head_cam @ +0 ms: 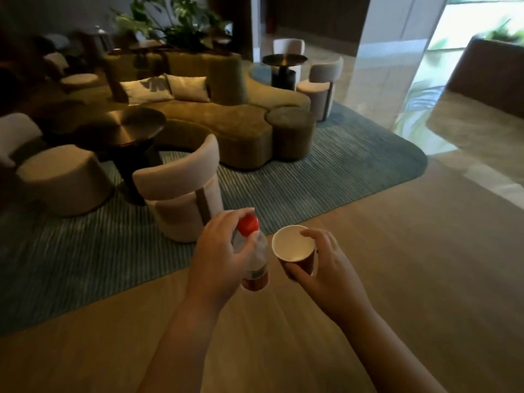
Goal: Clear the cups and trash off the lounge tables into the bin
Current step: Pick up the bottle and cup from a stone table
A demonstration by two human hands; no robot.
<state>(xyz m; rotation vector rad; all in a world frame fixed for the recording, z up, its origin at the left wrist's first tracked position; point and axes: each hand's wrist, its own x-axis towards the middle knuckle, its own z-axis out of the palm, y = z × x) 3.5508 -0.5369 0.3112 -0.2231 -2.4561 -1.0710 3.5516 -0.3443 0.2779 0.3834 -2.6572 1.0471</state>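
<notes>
Carrying 2 items over the floor beside the rug: left hand [219, 251] curled round the neck of a clear plastic bottle [255, 260], just under its red cap [248, 224]; right hand [323, 265] pinching a paper cup [295, 251] at rim and wall. Both probably light; cup crushable, so grip gently. No bin visible.

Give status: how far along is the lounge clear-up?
Looks done: near round table and far round table show no litter. In hand: left hand grips a red-capped bottle, right hand holds an empty paper cup. Left: binning both; no bin is in view.
</notes>
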